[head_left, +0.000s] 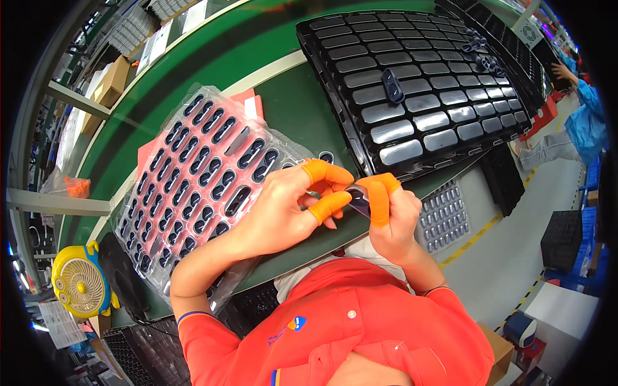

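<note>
My left hand [290, 206] and my right hand [391, 215] meet over the near edge of the green bench, both wearing orange finger cots. Between their fingertips they pinch a small dark glossy oval piece [358, 198]. A clear blister tray [199, 174] holding several rows of the same dark oval pieces lies to the left under my left forearm. A large black grille panel [418, 90] with glossy rectangular cells lies beyond my hands, one oval piece [392, 85] resting on it.
A yellow desk fan [80, 283] stands at lower left. Another tray of oval pieces [443, 215] sits below the bench at right. A person in blue [582, 109] works at far right. Cardboard boxes [109, 83] rest on the far shelf.
</note>
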`<state>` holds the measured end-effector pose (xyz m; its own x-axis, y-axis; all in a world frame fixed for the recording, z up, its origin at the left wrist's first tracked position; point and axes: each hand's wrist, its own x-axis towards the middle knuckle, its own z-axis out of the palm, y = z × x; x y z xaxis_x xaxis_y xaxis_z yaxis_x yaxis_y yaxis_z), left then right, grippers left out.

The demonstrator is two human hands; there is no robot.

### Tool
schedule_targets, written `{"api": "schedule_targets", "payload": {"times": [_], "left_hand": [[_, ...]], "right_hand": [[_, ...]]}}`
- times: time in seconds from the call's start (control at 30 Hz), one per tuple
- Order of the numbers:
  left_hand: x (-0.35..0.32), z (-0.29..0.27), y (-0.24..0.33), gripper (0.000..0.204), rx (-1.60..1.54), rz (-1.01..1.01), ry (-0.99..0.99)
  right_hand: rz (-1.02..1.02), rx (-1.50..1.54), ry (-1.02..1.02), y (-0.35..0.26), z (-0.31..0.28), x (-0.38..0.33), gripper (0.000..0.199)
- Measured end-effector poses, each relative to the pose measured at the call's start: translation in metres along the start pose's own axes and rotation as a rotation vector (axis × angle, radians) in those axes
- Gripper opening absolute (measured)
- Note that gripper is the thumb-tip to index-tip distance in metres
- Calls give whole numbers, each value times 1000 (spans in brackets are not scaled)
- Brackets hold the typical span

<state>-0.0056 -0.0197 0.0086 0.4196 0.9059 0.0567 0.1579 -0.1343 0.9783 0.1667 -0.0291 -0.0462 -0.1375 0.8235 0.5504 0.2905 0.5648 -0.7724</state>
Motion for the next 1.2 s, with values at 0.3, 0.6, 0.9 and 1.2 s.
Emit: {"api": "schedule_targets", "payload": {"times": [0.3, 0.6, 0.9, 1.2], "left_hand": [[-5, 6, -12, 11, 18, -66, -70], [5, -4, -2, 34, -55, 103, 44], [0, 8, 1, 50, 501, 490, 145], [-11, -11, -2, 42, 632, 463, 235]], "right_hand": [[-293, -242, -82, 1, -2, 2, 20], [371, 976, -114, -3, -21, 17, 34], [356, 955, -24, -6, -13, 10, 43], [198, 519, -16, 3, -13, 25, 37]]}}
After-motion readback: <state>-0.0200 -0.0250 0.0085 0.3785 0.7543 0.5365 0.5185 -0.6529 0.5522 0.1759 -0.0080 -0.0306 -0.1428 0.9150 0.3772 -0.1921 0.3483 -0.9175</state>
